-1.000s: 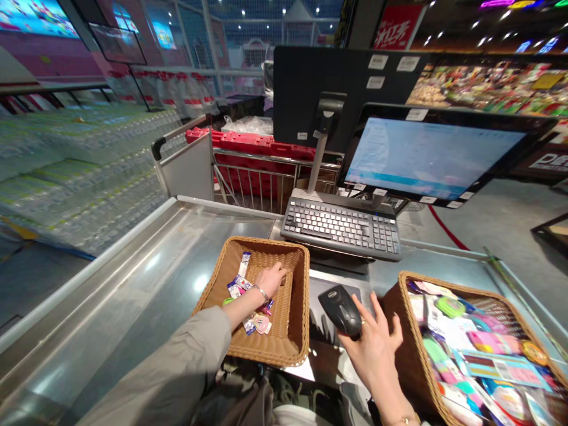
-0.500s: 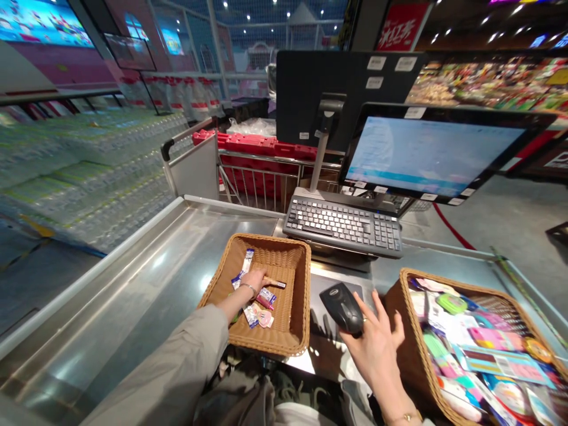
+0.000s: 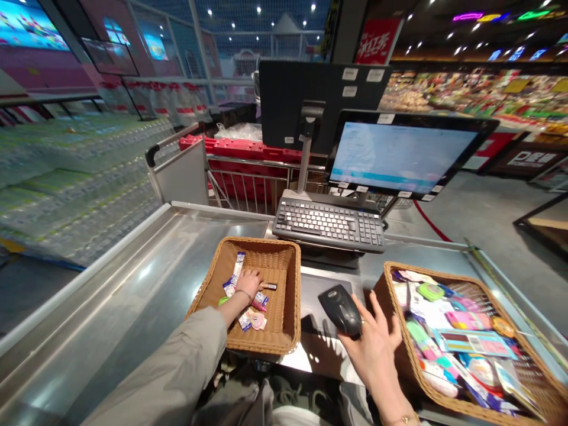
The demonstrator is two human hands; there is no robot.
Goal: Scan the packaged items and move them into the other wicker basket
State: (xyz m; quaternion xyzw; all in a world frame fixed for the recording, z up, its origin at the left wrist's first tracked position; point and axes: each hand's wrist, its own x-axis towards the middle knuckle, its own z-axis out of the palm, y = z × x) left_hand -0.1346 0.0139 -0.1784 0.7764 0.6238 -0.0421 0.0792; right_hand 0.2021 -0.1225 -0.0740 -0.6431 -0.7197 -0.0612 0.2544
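Holding black, rounded scanner [image 3: 339, 307] | right hand [image 3: 373, 339] clamped on it | left hand [image 3: 249, 283]: grip unclear

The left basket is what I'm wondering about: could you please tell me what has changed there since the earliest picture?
The left hand has moved left within the basket, from near its right side to over the packets. A small tube now shows beyond it; whether it is gripped is unclear. The packets lie much as before, and the right hand still holds the scanner.
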